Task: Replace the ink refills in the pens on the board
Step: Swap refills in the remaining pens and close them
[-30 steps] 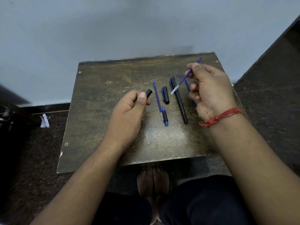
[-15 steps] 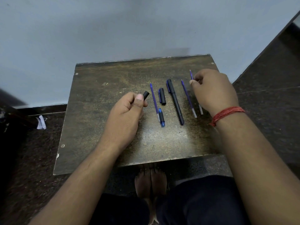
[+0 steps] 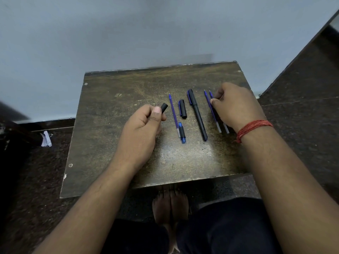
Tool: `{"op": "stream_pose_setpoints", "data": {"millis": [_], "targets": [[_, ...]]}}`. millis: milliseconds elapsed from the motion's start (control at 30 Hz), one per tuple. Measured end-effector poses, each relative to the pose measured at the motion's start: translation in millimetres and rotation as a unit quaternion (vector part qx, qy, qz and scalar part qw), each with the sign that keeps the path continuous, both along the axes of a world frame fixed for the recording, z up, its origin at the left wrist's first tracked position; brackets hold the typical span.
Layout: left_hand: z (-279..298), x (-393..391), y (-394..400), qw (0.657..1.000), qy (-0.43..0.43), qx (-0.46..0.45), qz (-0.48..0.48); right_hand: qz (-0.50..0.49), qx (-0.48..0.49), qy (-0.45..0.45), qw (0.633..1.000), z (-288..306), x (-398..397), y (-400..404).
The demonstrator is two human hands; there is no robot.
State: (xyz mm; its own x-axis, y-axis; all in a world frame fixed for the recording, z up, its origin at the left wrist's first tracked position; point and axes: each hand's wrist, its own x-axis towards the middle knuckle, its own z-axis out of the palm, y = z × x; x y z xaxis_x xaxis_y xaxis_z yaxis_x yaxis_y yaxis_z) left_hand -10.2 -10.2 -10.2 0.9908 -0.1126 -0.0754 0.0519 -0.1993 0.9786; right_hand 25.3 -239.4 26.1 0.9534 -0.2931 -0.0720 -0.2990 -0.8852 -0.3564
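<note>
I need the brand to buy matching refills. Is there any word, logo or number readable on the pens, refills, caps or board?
No text can be read anywhere in the picture.
Capped black pen: no print shows.
Loose cap: no marking shows.
Refill beside the blue-tipped piece: too thin to show any print.
Two refills by the right hand: partly covered, nothing legible.
Board: only scratches.

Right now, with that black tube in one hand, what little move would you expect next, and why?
Probably lifting a refill: the right hand rests its fingers on the two refills lying on the board, while the left hand grips the empty black pen barrel, ready to receive one.
</note>
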Motion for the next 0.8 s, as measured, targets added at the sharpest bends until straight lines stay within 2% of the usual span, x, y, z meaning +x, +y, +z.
{"op": "stream_pose_setpoints", "data": {"millis": [100,267,500,800], "targets": [[1,0,0,1.0,-0.002,-0.002,0.002,0.0,-0.006,-0.012,1.0,3,-1,1],[3,0,0,1.0,-0.001,-0.017,0.005,0.019,-0.009,-0.133,0.991,15,-6,24],[4,3,0,0.999,-0.005,-0.039,0.02,0.136,-0.093,-0.14,0.976,1,-5,74],[7,4,1,0.999,-0.016,-0.037,0.025,0.137,-0.184,-0.1,0.968,-10,-4,90]]}}
